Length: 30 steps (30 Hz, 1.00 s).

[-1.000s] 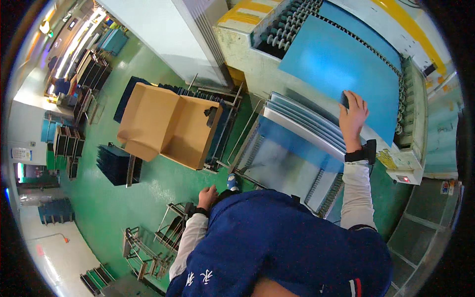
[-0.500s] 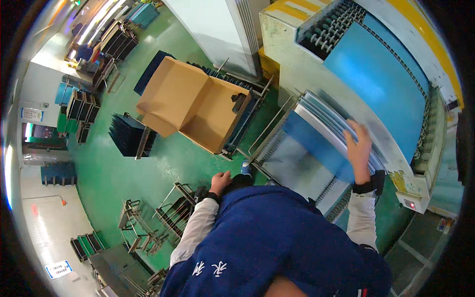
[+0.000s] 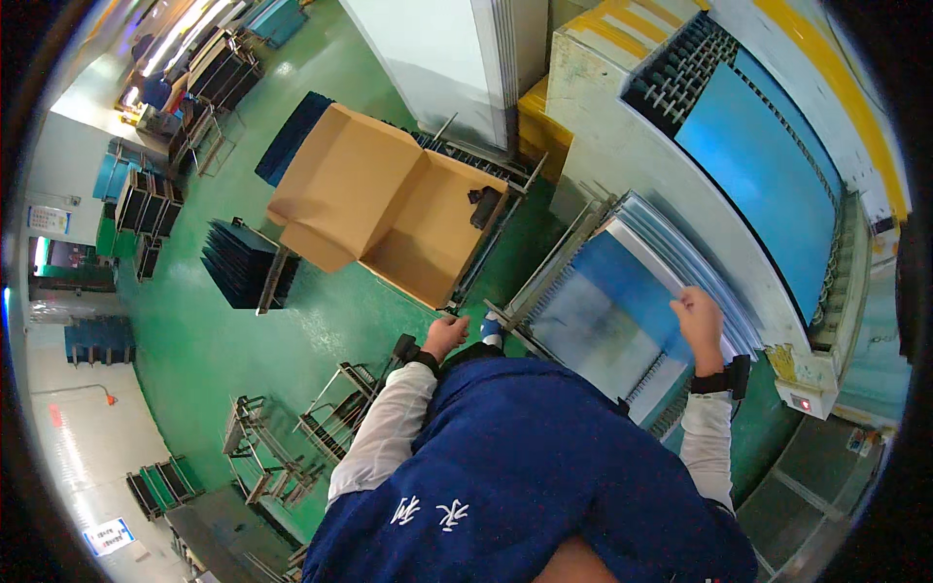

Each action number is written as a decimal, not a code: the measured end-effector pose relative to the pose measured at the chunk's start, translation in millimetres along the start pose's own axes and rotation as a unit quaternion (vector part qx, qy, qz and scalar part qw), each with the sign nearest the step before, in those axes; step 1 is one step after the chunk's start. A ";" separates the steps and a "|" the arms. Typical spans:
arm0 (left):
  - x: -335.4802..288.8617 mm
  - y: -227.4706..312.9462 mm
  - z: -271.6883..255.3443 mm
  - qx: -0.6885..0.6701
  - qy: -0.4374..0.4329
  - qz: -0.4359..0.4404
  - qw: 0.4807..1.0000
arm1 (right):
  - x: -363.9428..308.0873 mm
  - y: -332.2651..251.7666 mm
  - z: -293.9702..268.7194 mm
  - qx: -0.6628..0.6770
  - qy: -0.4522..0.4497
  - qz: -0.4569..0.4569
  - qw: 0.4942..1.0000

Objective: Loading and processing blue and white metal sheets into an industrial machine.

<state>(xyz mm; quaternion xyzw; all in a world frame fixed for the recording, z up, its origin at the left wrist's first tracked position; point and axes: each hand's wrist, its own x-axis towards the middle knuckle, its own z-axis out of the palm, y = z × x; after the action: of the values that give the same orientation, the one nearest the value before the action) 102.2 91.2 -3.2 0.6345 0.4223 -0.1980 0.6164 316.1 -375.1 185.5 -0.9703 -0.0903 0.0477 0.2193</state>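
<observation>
At the right, a slotted rack [image 3: 544, 289] holds several thin, upright panels [image 3: 649, 225], close together against the machine's side. The nearest panel [image 3: 607, 277] has a blue, glossy face and a pale upper edge. My right hand [image 3: 700, 328] is at that edge, its fingertips pinched together on it; the exact grip is partly hidden by the fingers. My left hand [image 3: 445, 337] is loosely closed with nothing visible in it, near the lower corner of an open cardboard box [image 3: 428, 233] and apart from the panels.
A small black object [image 3: 483, 206] lies in the box, which rests on a metal rack. The machine [image 3: 593, 117] carries a large blue sheet [image 3: 758, 185] by its rollers. Dark panels [image 3: 238, 262] stand on the green floor; metal racks [image 3: 340, 408] are at my left.
My right hand has come down from the panel stack toward me, and its spread fingers have drawn together at the nearest panel's edge. My left hand has shifted slightly right. The view has moved slightly.
</observation>
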 end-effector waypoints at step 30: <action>77.4 -52.4 -38.2 0.246 -0.171 0.049 0.953 | 1.1 -18.0 38.3 -0.135 0.019 0.130 0.982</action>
<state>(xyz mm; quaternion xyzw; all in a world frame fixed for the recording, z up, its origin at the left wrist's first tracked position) 94.7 144.0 -89.0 0.7431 0.2167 -0.3707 0.5133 309.4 -342.9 158.9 -0.9952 0.0350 0.0448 0.0802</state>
